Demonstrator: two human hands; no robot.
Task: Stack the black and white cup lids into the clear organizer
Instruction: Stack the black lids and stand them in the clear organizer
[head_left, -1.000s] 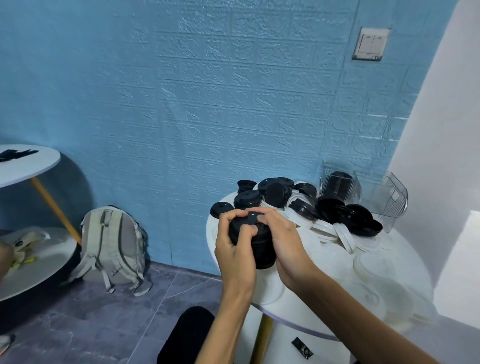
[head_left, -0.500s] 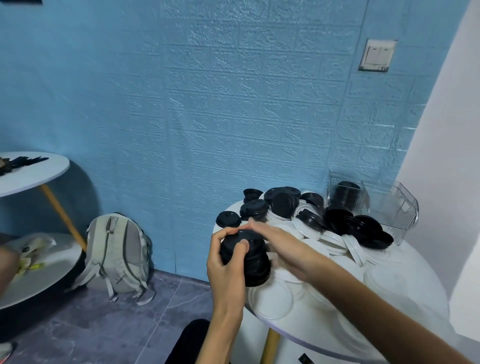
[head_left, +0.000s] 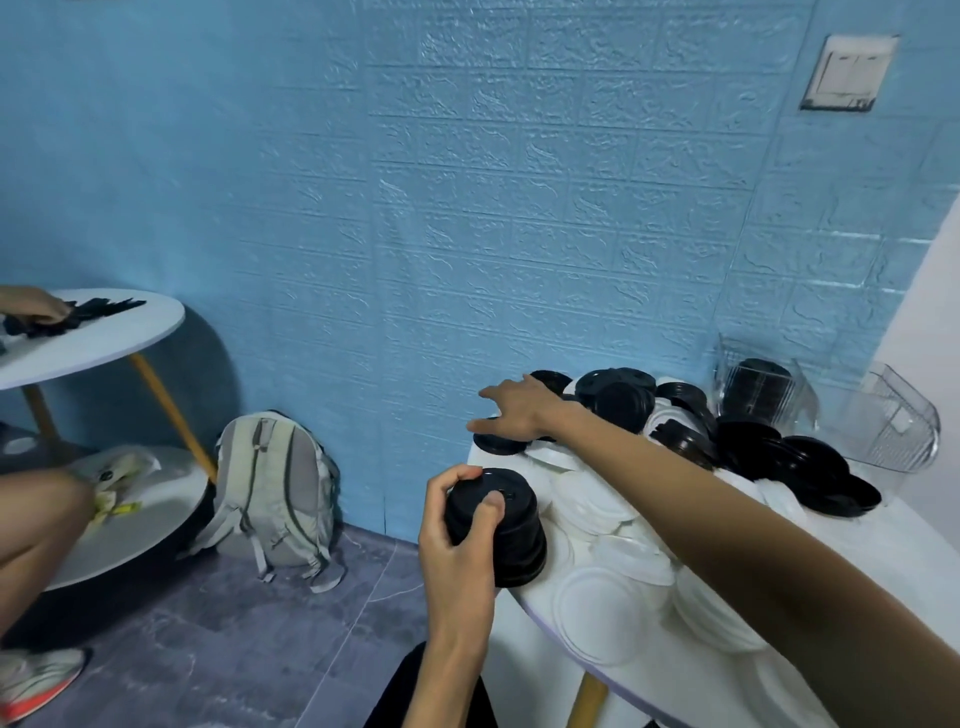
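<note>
progress: early, by my reading | clear organizer (head_left: 761, 392) held one black row, its right bay empty | left hand (head_left: 457, 540) gripped black lid stack (head_left: 498, 530) left of organizer | right hand (head_left: 514, 410) fingers spread over loose black lid (head_left: 498, 443) | most lids lay on bench (head_left: 893, 540)

Right hand (head_left: 514, 410): fingertips over a single black lid (head_left: 497, 443) at the worktop (head_left: 883, 551) edge; contact or gap cannot be told. Right forearm covers part of the white lids (head_left: 597, 613). Left hand (head_left: 457, 540) hides the near side of the black lid stack (head_left: 501, 530); lid count unreadable. Clear organizer (head_left: 888, 421): black lids in its rear compartment show only as a dark blur. Worktop cut off at right and bottom edges. Second person, far left, cropped by the frame.
</note>
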